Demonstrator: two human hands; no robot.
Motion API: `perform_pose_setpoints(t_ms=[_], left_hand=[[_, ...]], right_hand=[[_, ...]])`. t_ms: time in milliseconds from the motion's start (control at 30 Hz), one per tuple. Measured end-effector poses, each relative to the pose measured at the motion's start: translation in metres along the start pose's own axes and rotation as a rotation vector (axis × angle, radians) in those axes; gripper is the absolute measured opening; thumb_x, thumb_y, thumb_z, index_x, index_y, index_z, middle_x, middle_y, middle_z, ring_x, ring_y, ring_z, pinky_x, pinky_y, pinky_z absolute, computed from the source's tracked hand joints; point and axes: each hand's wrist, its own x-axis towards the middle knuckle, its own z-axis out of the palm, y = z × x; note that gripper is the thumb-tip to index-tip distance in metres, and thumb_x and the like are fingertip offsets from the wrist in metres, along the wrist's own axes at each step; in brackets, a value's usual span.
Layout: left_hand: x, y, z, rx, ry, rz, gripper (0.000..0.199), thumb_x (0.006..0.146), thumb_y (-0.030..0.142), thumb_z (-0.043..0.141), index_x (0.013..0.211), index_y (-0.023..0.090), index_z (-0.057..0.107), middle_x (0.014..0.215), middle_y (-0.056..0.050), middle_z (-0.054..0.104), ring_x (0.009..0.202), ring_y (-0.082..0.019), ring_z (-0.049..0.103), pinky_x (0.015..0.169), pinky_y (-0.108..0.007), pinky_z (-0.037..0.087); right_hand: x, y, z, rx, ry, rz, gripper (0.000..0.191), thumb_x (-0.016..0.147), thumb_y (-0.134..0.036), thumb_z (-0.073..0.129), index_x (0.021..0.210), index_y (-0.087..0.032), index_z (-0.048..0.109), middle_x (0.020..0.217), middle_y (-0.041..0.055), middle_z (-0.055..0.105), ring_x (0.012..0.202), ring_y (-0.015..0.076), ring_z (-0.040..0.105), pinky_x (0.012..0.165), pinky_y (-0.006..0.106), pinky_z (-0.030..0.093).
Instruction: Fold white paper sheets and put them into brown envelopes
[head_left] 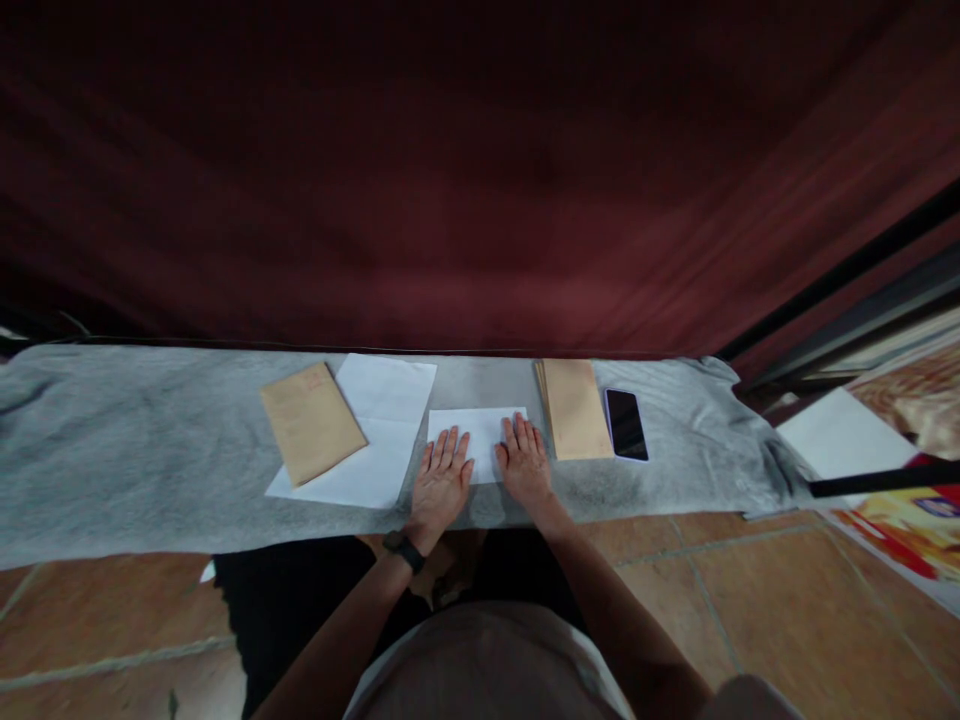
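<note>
A folded-looking white sheet of paper (486, 450) lies flat on the grey cloth in front of me. My left hand (441, 475) rests palm down on its left end, fingers stretched out. On its right end my right hand (525, 465) lies flat too, fingers extended. Left of my hands, a brown envelope (311, 420) sits on top of larger white paper (386, 425) that shows a crease. To the right is a small stack of brown envelopes (577, 410).
A phone (627, 425) with a dark screen lies beside the envelope stack. Grey cloth (150, 450) covers the narrow table. A dark red curtain (480, 200) hangs behind its far edge. At the right stand a black bar (877, 482) and a colourful printed package (915, 520).
</note>
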Motion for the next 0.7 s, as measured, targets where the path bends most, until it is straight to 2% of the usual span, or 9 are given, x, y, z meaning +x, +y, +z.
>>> perform_pose_setpoints(t_ms=[167,333,433,600,700], left_hand=[[-0.013,-0.012,0.000,0.000,0.055,-0.059,0.059,0.104,0.035,0.029,0.155,0.006,0.037,0.161,-0.017,0.035,0.152,-0.028,0.031,0.123,-0.049,0.028],[-0.027,-0.018,0.000,-0.024,0.076,-0.095,0.059,0.104,0.034,0.028,0.155,0.005,0.035,0.160,-0.018,0.038,0.151,-0.028,0.032,0.122,-0.049,0.031],[-0.029,-0.018,0.000,-0.029,0.080,-0.097,0.059,0.103,0.034,0.028,0.157,0.008,0.033,0.160,-0.017,0.038,0.151,-0.028,0.032,0.122,-0.050,0.031],[-0.029,-0.018,0.000,-0.016,0.093,-0.092,0.059,0.103,0.032,0.029,0.157,0.008,0.032,0.160,-0.016,0.038,0.151,-0.027,0.031,0.123,-0.049,0.030],[-0.029,-0.019,-0.001,-0.006,0.090,-0.085,0.058,0.103,0.031,0.029,0.156,0.008,0.034,0.160,-0.016,0.039,0.151,-0.027,0.031,0.123,-0.048,0.031]], right_hand=[[-0.021,0.006,-0.004,-0.028,-0.002,0.036,0.057,0.106,-0.032,0.035,0.156,-0.005,0.034,0.158,0.0218,0.040,0.145,0.0312,0.040,0.118,0.050,0.032],[-0.040,0.009,-0.015,-0.006,0.028,0.055,0.059,0.106,-0.030,0.032,0.159,-0.007,0.026,0.158,0.0216,0.040,0.145,0.0324,0.040,0.117,0.053,0.034],[-0.047,-0.005,-0.023,0.002,0.029,0.053,0.060,0.106,-0.029,0.032,0.160,-0.007,0.023,0.160,0.0210,0.038,0.147,0.0322,0.038,0.118,0.054,0.033],[-0.061,-0.036,-0.027,0.037,-0.035,-0.113,0.058,0.106,-0.037,0.039,0.158,-0.013,0.033,0.161,0.0131,0.038,0.149,0.0273,0.036,0.122,0.047,0.030],[-0.070,-0.035,-0.025,0.032,-0.030,-0.113,0.058,0.106,-0.039,0.041,0.156,-0.012,0.036,0.160,0.0147,0.040,0.147,0.0272,0.038,0.122,0.045,0.030]])
